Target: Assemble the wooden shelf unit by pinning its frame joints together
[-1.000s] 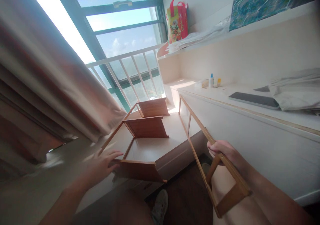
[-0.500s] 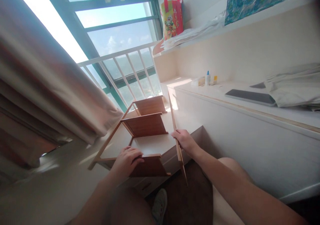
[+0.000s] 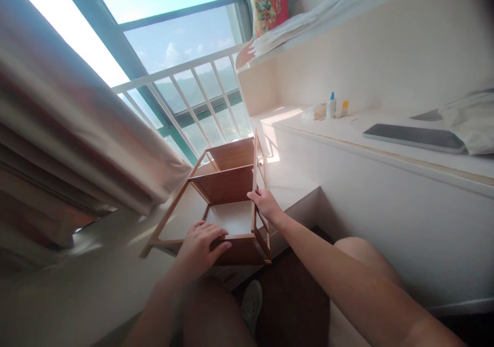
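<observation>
A brown wooden shelf rack [image 3: 226, 185] lies on its side on a pale window ledge [image 3: 293, 182], its three shelf boards standing up. My left hand [image 3: 203, 244] rests over the top edge of the nearest shelf board [image 3: 241, 252], fingers curled on it. My right hand [image 3: 264, 204] grips a ladder-like wooden side frame [image 3: 255, 172] and holds it against the right ends of the shelf boards. My bare knees and a shoe [image 3: 250, 306] show below.
A curtain [image 3: 77, 131] hangs at the left, and a window with a white railing [image 3: 185, 100] is behind the rack. At the right, a white desk [image 3: 386, 182] carries a dark tablet [image 3: 415, 137], small bottles [image 3: 332, 106] and folded cloth. A red bag [image 3: 268, 2] stands on the upper shelf.
My right hand swung the side frame from the right, near the desk, over to the rack's right side. My left hand moved onto the nearest shelf board and stayed there.
</observation>
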`<act>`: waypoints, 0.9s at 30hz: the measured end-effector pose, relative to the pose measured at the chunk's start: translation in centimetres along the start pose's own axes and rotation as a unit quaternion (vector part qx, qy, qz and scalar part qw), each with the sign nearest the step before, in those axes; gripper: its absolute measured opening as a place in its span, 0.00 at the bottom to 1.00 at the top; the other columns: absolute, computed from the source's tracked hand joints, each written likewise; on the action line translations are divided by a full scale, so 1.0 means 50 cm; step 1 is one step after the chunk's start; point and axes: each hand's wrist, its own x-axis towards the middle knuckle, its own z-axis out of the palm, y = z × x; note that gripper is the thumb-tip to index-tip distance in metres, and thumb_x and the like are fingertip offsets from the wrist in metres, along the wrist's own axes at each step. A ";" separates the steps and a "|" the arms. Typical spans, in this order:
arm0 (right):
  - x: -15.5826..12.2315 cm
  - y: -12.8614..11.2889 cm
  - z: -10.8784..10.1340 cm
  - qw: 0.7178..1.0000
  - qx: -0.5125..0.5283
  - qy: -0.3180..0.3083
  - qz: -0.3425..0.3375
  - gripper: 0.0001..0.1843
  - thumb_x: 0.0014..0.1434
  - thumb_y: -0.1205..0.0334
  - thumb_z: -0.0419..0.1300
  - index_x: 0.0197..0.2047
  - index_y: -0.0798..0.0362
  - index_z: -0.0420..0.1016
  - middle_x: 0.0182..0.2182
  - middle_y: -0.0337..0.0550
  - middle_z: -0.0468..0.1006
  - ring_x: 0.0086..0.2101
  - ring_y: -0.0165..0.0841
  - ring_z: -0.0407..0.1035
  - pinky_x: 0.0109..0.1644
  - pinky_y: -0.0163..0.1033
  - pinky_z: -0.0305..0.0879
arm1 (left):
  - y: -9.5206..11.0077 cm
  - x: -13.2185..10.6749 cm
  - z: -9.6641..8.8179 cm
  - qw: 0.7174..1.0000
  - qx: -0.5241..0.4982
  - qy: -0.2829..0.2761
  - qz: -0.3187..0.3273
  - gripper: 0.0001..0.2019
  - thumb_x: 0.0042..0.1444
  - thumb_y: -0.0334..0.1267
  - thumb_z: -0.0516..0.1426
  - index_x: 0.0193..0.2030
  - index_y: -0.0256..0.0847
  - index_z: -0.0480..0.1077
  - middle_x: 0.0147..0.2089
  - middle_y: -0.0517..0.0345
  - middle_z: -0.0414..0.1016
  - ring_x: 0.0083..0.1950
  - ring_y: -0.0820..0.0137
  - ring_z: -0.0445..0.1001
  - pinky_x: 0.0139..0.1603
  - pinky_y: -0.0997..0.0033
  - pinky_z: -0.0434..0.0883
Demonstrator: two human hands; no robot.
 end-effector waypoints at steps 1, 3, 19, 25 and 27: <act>-0.001 0.003 0.003 1.000 0.003 -0.002 -0.001 0.17 0.55 0.49 0.57 0.23 0.52 0.64 0.19 0.34 0.64 0.24 0.28 0.57 0.30 0.36 0.52 | 0.008 0.003 0.001 1.000 -0.003 0.003 -0.004 0.07 0.61 0.44 0.60 0.43 0.47 0.74 0.43 0.62 0.80 0.48 0.64 0.74 0.60 0.55 0.59; -0.003 0.009 0.006 1.000 0.010 -0.006 -0.005 0.17 0.55 0.48 0.57 0.25 0.52 0.65 0.20 0.34 0.65 0.25 0.28 0.58 0.31 0.36 0.54 | 0.026 0.014 0.005 1.000 -0.008 0.012 -0.006 0.11 0.59 0.47 0.62 0.47 0.48 0.73 0.46 0.62 0.80 0.50 0.63 0.74 0.59 0.55 0.60; 0.020 0.021 -0.071 0.999 0.000 -0.036 0.008 0.17 0.56 0.49 0.57 0.24 0.50 0.58 0.18 0.31 0.56 0.21 0.26 0.50 0.25 0.36 0.47 | 0.113 0.067 0.026 0.999 -0.008 -0.023 0.037 0.13 0.70 0.42 0.49 0.52 0.50 0.74 0.46 0.60 0.81 0.48 0.64 0.75 0.53 0.60 0.62; 0.004 0.030 -0.067 0.999 -0.031 -0.045 -0.004 0.28 0.58 0.37 0.57 0.20 0.51 0.58 0.18 0.33 0.58 0.23 0.28 0.53 0.29 0.37 0.49 | 0.140 0.074 0.023 1.000 0.015 0.008 0.024 0.11 0.66 0.44 0.54 0.51 0.49 0.73 0.47 0.59 0.80 0.50 0.62 0.74 0.57 0.56 0.59; -0.005 0.036 -0.069 0.999 -0.028 -0.047 -0.003 0.31 0.59 0.33 0.52 0.21 0.51 0.59 0.18 0.34 0.59 0.23 0.28 0.54 0.29 0.37 0.51 | 0.147 0.076 0.026 0.999 0.021 0.018 0.018 0.13 0.64 0.47 0.56 0.52 0.48 0.73 0.47 0.58 0.80 0.50 0.61 0.74 0.58 0.54 0.58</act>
